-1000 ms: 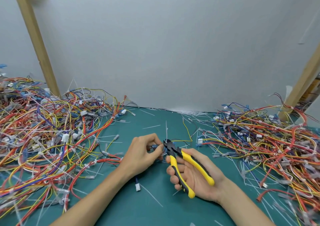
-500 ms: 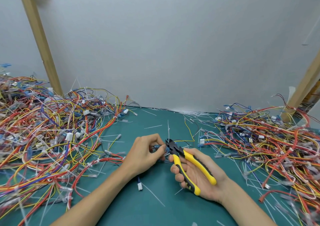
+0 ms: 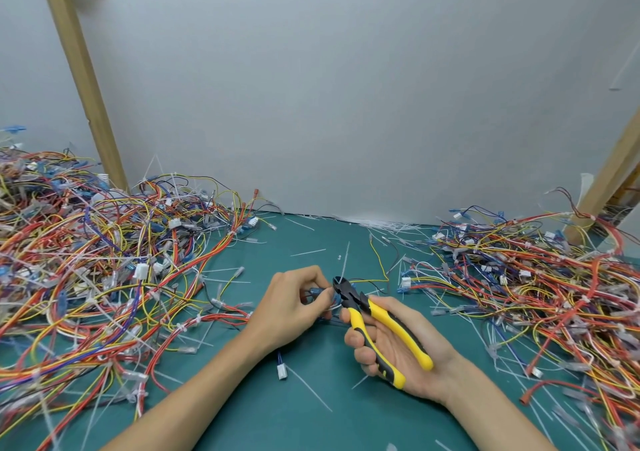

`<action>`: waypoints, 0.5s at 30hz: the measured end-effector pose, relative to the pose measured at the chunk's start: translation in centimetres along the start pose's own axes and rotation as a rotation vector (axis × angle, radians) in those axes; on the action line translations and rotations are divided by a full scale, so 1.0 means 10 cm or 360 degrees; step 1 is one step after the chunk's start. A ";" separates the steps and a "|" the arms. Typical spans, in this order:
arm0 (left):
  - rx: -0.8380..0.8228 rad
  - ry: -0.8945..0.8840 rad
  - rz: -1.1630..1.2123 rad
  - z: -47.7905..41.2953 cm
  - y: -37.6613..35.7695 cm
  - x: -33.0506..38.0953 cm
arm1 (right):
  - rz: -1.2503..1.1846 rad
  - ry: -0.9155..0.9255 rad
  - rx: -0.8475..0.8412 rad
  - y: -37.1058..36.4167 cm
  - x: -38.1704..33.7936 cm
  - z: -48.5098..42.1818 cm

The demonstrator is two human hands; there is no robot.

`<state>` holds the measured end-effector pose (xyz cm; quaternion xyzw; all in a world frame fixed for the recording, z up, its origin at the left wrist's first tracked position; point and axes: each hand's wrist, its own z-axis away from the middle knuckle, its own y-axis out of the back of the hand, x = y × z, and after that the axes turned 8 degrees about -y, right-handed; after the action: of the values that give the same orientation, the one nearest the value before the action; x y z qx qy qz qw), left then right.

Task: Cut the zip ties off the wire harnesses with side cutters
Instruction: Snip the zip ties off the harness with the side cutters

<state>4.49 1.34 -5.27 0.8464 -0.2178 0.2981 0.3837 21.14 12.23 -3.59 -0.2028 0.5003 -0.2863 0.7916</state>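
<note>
My right hand (image 3: 394, 350) grips the yellow-and-black side cutters (image 3: 375, 322), handles spread in the palm, black jaws pointing up-left. My left hand (image 3: 291, 305) pinches a small wire harness (image 3: 320, 293) with blue connectors, holding it right at the cutter jaws (image 3: 341, 286). A thin white zip tie tail (image 3: 344, 263) sticks up from the harness beside the jaws. Yellow and black wires (image 3: 377, 270) of the harness trail to the right. Whether the jaws are closed on the tie is hidden by my fingers.
A big tangle of harnesses (image 3: 86, 267) fills the left of the green mat (image 3: 311, 416); another pile (image 3: 540, 288) covers the right. Cut zip tie pieces (image 3: 391, 223) litter the mat and the wall's foot. A white connector (image 3: 282, 371) lies under my left wrist. Wooden posts (image 3: 83, 80) lean at both sides.
Both hands stay together at the same spot. The camera has tilted slightly, so hands and piles sit a little lower and to the right in the frame.
</note>
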 end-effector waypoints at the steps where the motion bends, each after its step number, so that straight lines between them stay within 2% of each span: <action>1: 0.0000 0.0001 0.0008 0.00 0.00 0.00 | -0.0001 0.0009 0.0006 0.00 0.00 -0.01; 15: 0.0015 0.0041 0.0068 0.00 0.01 -0.01 | 0.0055 0.0037 -0.0053 0.03 0.03 -0.04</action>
<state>4.37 1.33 -5.29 0.8395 -0.2293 0.3182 0.3761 20.99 12.26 -4.17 -0.2039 0.5177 -0.2664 0.7871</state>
